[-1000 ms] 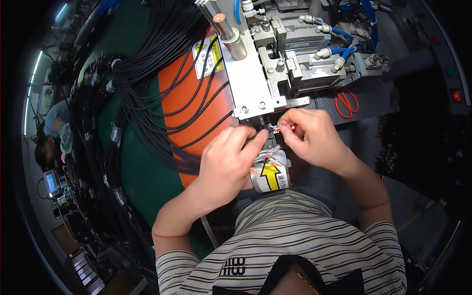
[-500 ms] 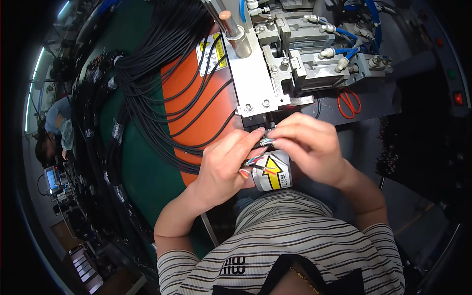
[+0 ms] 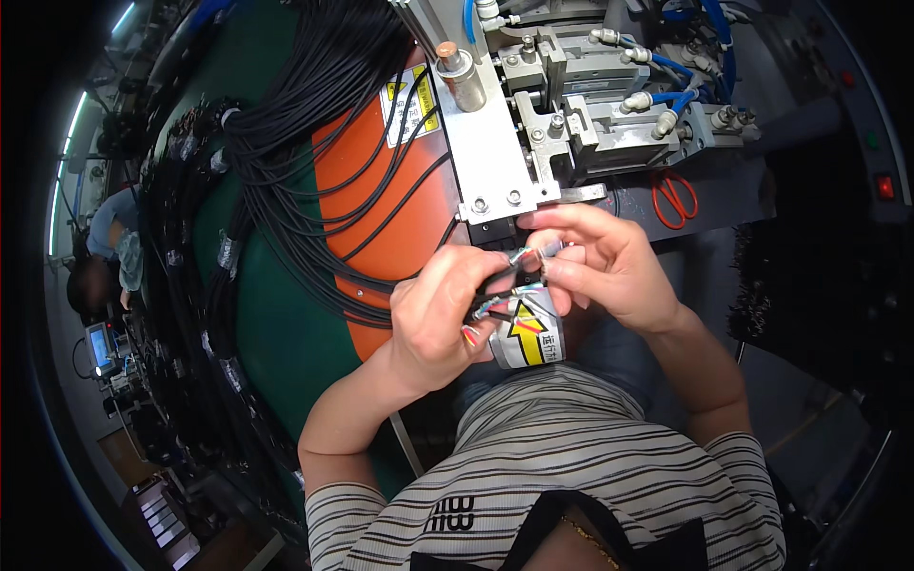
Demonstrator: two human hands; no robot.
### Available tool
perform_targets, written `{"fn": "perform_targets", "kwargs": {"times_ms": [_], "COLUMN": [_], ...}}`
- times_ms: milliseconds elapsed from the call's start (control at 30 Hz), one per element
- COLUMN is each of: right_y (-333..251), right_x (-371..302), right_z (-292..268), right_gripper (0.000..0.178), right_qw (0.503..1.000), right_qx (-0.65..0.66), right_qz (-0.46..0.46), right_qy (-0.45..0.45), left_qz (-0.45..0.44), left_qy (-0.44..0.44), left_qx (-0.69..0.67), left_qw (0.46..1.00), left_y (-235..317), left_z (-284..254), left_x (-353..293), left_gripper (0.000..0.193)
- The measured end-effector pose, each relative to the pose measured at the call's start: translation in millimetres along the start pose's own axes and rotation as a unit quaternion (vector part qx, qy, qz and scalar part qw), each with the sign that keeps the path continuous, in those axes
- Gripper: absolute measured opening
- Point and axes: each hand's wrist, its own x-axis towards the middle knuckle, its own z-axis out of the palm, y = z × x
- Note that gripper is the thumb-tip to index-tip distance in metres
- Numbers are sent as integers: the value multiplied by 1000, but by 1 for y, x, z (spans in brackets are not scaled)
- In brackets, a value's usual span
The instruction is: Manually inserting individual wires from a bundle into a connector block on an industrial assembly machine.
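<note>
- My left hand (image 3: pixel 433 309) is closed on the stripped cable ends (image 3: pixel 495 306), thumb and fingers pinching them; coloured cores fan out below the thumb.
- My right hand (image 3: pixel 609 266) is curled with a narrow gap at the fingertips, at the tips of one set of coloured cores (image 3: pixel 520 256); I cannot tell whether it pinches them or only touches them.
- Those cores sit between my two hands, just below the metal plate (image 3: pixel 486 152) of the pneumatic fixture and above the label with the yellow arrow (image 3: pixel 529 333).
- Several ends share my left grip, so if it loosens, I judge one could slip out or cross another and mix its cores.
- The cores look thin; pulling hard with the right fingertips could bend or split them.
- My right index finger is close to the plate's lower edge; a careless move could knock a knuckle there, or pinch it if the fixture closed.
- The black cables (image 3: pixel 314 228) trail off to my left across the orange mat (image 3: pixel 367 186); a snag there could tug the ends from my hold.
</note>
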Motion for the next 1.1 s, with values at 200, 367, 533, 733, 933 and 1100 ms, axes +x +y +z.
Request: {"fn": "perform_targets", "kwargs": {"times_ms": [200, 367, 533, 733, 933, 1100], "right_y": [15, 2, -3, 9, 34, 18], "right_x": [4, 5, 6, -2, -3, -9], "right_z": [6, -2, -3, 15, 27, 14], "right_gripper": [20, 17, 9, 23, 45, 26], "right_qw": [987, 999, 976, 999, 759, 940], "right_qx": [-100, 16, 165, 27, -504, -253], "right_qz": [-123, 34, 143, -36, -391, -201], "right_qy": [40, 25, -3, 19, 125, 106], "left_qz": [6, 20, 85, 54, -10, -24], "left_qy": [-31, -37, -66, -48, -40, -59], "left_qx": [-3, 5, 53, 36, -16, -14], "left_qw": [999, 999, 993, 997, 999, 998], "left_y": [-5, -8, 2, 0, 1, 1], "left_z": [1, 2, 4, 9, 9, 6], "left_x": [1, -1, 3, 2, 2, 4], "left_gripper": [48, 47, 35, 29, 41, 40]}}
